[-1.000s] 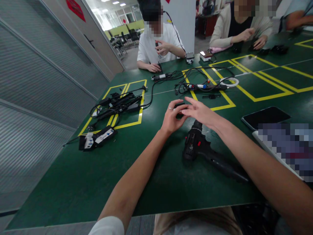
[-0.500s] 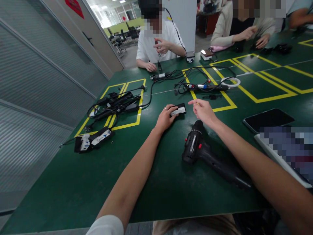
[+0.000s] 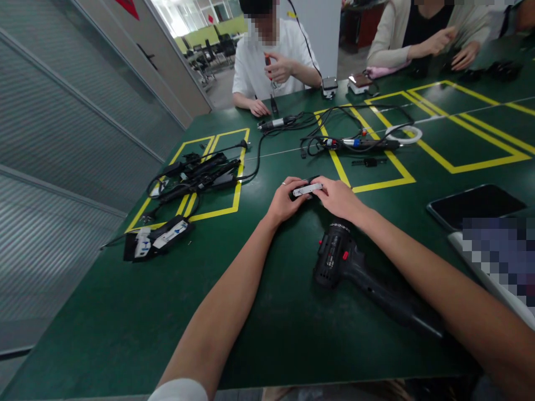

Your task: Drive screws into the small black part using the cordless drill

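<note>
A small black case with a white label [image 3: 306,190] rests on the green table [image 3: 251,312] between my two hands. My left hand [image 3: 284,199], with a ring on one finger, grips its left end, fingers curled. From the right, my right hand [image 3: 340,197] closes on the other end. A black electric drill [image 3: 359,275] lies on its side just below my right wrist, touched by neither hand.
Black cables and tools [image 3: 196,175] lie in a yellow-taped box at left, a black pouch [image 3: 156,239] nearer. More cabled tools [image 3: 355,143] sit ahead. A dark phone [image 3: 476,203] lies at right. Two people work at the far edge.
My right hand, which hovered apart pinching something small, has come down onto the right end of the black case. My left hand stayed on it. The view shifted slightly.
</note>
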